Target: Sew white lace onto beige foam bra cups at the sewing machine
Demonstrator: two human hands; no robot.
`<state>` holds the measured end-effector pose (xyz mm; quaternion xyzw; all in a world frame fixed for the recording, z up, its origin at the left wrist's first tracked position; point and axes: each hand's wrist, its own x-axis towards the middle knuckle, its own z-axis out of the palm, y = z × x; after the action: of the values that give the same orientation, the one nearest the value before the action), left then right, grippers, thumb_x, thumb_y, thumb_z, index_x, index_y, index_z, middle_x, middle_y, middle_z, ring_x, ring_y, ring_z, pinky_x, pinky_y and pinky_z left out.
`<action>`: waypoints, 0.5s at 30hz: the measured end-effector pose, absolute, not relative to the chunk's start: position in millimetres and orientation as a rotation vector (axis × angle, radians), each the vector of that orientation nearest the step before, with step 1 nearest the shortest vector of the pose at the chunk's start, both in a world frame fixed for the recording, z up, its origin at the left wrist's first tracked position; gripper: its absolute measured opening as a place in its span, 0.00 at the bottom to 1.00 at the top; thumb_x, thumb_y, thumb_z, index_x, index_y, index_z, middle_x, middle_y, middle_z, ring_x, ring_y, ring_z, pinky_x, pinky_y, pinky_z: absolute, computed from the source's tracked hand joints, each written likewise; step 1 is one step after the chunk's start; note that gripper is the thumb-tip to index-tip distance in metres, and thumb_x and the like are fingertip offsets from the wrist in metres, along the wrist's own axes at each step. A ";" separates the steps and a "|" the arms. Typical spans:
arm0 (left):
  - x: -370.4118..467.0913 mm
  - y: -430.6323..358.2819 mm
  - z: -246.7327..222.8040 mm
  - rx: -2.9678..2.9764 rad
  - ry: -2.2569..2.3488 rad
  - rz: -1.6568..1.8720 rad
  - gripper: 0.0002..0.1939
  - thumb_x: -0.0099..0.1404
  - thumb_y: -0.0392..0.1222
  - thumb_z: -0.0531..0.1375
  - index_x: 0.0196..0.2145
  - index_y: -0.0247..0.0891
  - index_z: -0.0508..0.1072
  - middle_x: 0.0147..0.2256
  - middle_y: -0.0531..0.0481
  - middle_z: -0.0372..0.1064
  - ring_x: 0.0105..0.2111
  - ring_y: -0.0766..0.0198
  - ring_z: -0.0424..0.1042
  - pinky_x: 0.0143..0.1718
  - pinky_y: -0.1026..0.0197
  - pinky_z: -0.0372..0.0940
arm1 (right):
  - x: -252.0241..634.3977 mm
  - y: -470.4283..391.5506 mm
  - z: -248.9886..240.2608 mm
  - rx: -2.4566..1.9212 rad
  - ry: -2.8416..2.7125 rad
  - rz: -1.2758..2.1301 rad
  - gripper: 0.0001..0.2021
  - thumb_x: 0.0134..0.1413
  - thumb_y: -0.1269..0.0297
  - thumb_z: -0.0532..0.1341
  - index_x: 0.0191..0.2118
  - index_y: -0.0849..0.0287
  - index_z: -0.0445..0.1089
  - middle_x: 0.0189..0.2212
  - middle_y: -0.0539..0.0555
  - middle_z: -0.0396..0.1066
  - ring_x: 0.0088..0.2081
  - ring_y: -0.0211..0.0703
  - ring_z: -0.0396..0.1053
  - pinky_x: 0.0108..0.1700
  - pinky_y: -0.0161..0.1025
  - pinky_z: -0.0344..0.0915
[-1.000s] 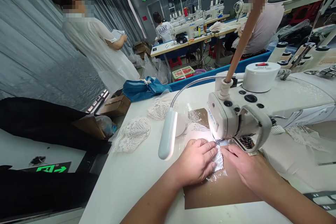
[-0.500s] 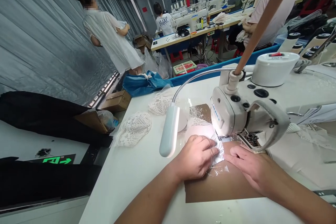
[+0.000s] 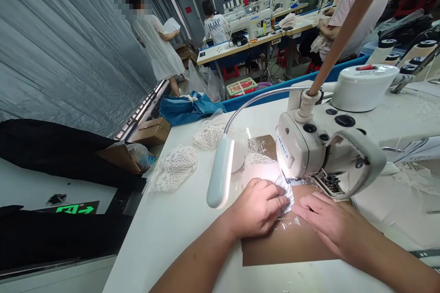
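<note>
Under the head of a white sewing machine (image 3: 297,146) lies a pale cup-shaped fabric piece (image 3: 259,174) with a white lace edge (image 3: 288,199). My left hand (image 3: 263,206) rests on this piece, its fingers bent and pressed together over the lace. From the other side, my right hand (image 3: 325,217) pinches at the lace's near corner, the fingers curled. The fingertips of both hands are close together, just in front of the needle area. The needle itself is hidden. Beneath the hands is a brown sheet (image 3: 292,249) on the white table (image 3: 172,238).
A lamp (image 3: 220,171) on a bendable neck hangs left of the machine head. White lace cups (image 3: 175,168) lie on the table's left side. Thread cones (image 3: 380,50) stand at the right. Farther back are a standing person (image 3: 158,46), seated people and more sewing machines (image 3: 252,23).
My hands and the lace piece stay almost in place, with the right fingers slightly more bent. The standing person at the back has shifted right and raised a white sheet.
</note>
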<state>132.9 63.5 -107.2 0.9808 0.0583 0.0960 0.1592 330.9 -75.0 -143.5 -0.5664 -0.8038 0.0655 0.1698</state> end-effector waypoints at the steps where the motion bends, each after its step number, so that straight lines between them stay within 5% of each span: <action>1: 133.4 63.6 -107.0 2.801 0.168 0.274 0.16 0.69 0.38 0.50 0.52 0.36 0.68 0.49 0.43 0.69 0.45 0.57 0.65 0.47 0.53 0.60 | 330.1 -75.0 -143.4 -1.604 -2.272 0.195 0.21 0.51 0.80 0.49 0.48 0.53 0.65 0.34 0.52 0.67 0.32 0.45 0.63 0.33 0.41 0.51; 15: 141.0 65.9 -109.3 2.934 0.255 0.143 0.22 0.68 0.36 0.49 0.58 0.33 0.62 0.57 0.44 0.64 0.43 0.54 0.64 0.40 0.54 0.59 | 327.2 -70.1 -135.4 -1.580 -2.203 0.215 0.19 0.51 0.80 0.48 0.43 0.54 0.67 0.32 0.51 0.67 0.32 0.44 0.63 0.33 0.40 0.52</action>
<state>141.0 65.9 -109.3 0.9904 0.0861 0.0484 0.0964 327.2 -70.1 -135.4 -0.5682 -0.7920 0.0773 0.2095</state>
